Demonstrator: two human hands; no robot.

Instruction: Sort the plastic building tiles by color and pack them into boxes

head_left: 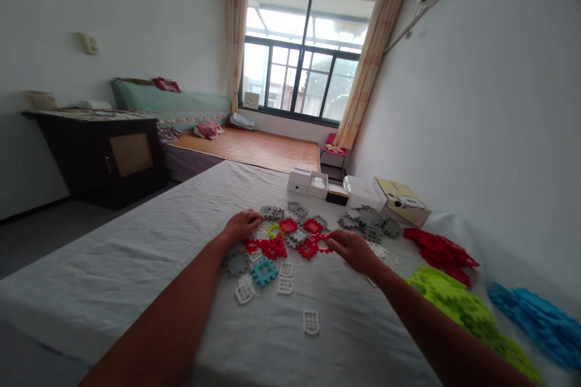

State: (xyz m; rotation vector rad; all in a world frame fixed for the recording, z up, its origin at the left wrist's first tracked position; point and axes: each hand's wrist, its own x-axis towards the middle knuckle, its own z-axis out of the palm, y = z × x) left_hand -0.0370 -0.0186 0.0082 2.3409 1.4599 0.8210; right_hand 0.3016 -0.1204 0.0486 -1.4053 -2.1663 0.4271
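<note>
Flat interlocking plastic tiles lie scattered on a white-covered table (pixel 136 278). My left hand (pixel 242 225) rests with curled fingers on grey and white tiles (pixel 271 212) at the far left of the cluster. My right hand (pixel 351 249) pinches the edge of a red tile (pixel 323 244) beside other red tiles (pixel 272 248). A teal tile (pixel 264 271) and small white window-shaped pieces (pixel 311 321) lie nearer to me.
Sorted heaps sit to the right: grey tiles (pixel 372 225), red (pixel 442 252), lime green (pixel 458 305), blue (pixel 535 317). White boxes (pixel 308 182) and a cardboard box (pixel 403 201) stand at the table's far edge. A bed and dark cabinet (pixel 104 157) are beyond.
</note>
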